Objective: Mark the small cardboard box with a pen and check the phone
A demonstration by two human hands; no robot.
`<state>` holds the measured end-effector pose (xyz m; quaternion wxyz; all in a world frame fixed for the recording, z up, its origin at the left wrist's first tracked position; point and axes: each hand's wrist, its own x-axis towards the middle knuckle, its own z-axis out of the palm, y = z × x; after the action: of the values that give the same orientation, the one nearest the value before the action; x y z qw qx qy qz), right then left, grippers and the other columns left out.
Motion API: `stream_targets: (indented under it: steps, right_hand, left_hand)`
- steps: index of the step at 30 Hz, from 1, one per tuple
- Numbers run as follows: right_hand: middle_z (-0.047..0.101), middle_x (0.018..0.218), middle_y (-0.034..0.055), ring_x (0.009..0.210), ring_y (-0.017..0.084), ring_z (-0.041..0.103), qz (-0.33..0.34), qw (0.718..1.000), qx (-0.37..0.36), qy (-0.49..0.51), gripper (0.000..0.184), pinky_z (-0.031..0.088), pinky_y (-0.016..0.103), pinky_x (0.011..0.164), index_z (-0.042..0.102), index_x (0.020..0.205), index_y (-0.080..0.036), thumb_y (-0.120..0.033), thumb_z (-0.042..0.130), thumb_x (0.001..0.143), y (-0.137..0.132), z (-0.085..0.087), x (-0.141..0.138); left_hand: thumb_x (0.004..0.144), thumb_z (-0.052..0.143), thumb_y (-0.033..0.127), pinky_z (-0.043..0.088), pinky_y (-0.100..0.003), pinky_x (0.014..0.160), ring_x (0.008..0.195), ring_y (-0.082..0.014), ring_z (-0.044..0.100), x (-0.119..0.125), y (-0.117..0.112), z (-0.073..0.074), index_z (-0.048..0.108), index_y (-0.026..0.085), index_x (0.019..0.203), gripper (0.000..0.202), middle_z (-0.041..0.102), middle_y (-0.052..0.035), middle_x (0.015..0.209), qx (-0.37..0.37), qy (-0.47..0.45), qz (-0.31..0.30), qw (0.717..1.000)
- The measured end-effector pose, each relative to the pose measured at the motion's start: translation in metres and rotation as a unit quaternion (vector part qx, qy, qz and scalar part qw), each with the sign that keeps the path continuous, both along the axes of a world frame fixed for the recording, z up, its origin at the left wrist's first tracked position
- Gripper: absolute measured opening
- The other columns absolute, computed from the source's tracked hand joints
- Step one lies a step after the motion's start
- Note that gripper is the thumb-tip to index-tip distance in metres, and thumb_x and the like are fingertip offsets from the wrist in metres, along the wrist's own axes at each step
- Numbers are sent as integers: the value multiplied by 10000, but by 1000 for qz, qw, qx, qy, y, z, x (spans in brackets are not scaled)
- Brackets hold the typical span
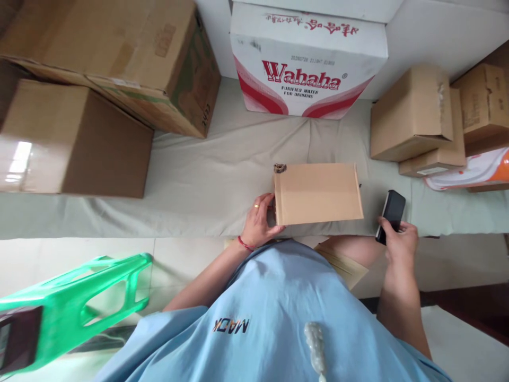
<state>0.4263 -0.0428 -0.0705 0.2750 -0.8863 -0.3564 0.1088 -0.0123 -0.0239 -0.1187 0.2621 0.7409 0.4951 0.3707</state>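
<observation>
A flat brown cardboard envelope (318, 193) lies on the pale cloth-covered surface (207, 180) in front of me. My left hand (259, 223), with a ring and a red wrist string, grips the envelope's left edge with curled fingers. My right hand (400, 240) is closed around a black phone-like device (392, 212), held just right of the envelope. A small dark scrap (280, 168) sits at the envelope's far left corner.
A white and red Wahaha water carton (308, 63) stands at the back. Large brown boxes (75, 138) are stacked at the left, smaller ones (413, 114) at the right with an orange and white package (473, 172). A green plastic stool (75, 305) is at lower left.
</observation>
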Motion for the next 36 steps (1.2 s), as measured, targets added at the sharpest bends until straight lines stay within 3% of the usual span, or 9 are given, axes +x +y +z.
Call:
stream_targets:
  steps: [3,5,8,11,14,18,24,36]
  right_hand:
    - [648,886,35,664,167,568,-30,978,116,168,621,492,320,559,632,1001,-195,-658,820,632,4,27,-41]
    - [687,1014,55,635,133,550,20,967,154,203,632,452,283,522,617,1114,-212,-638,825,695,6,51,-73]
    - [707,1100,77,779,185,647,150,963,147,168,652,554,336,657,604,1266,-231,-617,819,787,9,87,-122]
    - [660,1199,96,1004,256,676,290,944,146,64,678,612,447,871,590,1285,-241,-604,848,773,18,107,-170]
    - [605,1233,114,1128,307,642,385,904,184,-5,672,603,532,984,552,1276,-234,-555,846,764,31,109,-210]
    - [558,1256,132,1153,330,621,407,892,194,-31,679,603,578,993,482,1320,-227,-480,819,788,40,97,-240]
    - [525,1280,135,1186,349,615,380,908,171,-35,678,620,587,964,440,1342,-254,-541,798,844,38,93,-247]
    - [535,1293,148,1174,351,620,379,911,160,-35,703,630,570,938,440,1351,-244,-589,804,858,37,94,-248]
  left_hand:
    - [949,700,693,621,-529,1010,1317,-369,654,1,0,-2,389,199,1592,869,594,-224,1464,4,1,3,1000]
    - [953,695,701,625,-524,999,1318,-368,653,1,0,-3,395,194,1588,866,595,-225,1463,6,1,4,1000]
    - [959,690,710,630,-512,984,1316,-364,654,2,0,-3,405,191,1582,859,594,-223,1465,10,2,7,1000]
    - [959,702,695,627,-522,998,1313,-365,656,2,0,-3,419,188,1573,845,603,-220,1454,14,5,10,1000]
    - [960,715,663,627,-532,1008,1303,-365,660,3,0,-2,431,188,1560,816,613,-216,1442,18,10,15,1000]
    - [983,705,567,628,-518,1020,1278,-345,678,6,-1,-1,428,183,1557,744,618,-210,1438,20,13,23,999]
    - [933,758,540,634,-506,1006,1275,-345,682,7,-2,-2,423,192,1564,795,611,-206,1444,8,10,25,1000]
    - [938,740,543,628,-520,1016,1272,-354,686,5,-2,-2,436,198,1561,775,621,-216,1455,6,9,25,1000]
